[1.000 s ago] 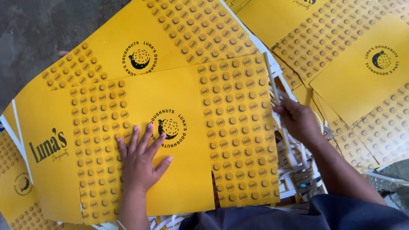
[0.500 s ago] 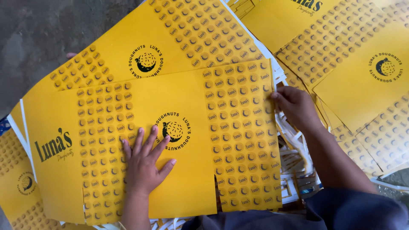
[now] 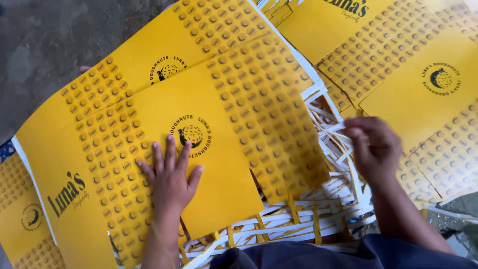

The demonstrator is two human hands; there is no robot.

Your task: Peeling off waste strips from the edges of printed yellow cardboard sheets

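Right hand has come off the right edge of the top yellow sheet, where it sat half a second ago; now it hovers over the white paper strips, apart from the sheet, blurred. Its fingers are curled in together; can't tell if they pinch a strip. Left hand stays flat on the same sheet, palm down, fingers spread, fingertips just below the round black doughnut logo. The sheet's right side has shifted: its dotted panel now slants down to the right and more strips show beside it. The view sits closer to the stack than before.

The top yellow sheet lies centre frame on a second yellow sheet of the same print, offset up and left. More printed sheets overlap at upper right, another at the lower left corner. Strips, white with yellow ends, tangle under and below the sheets. Grey concrete floor shows upper left. Dark blue clothing along the bottom edge
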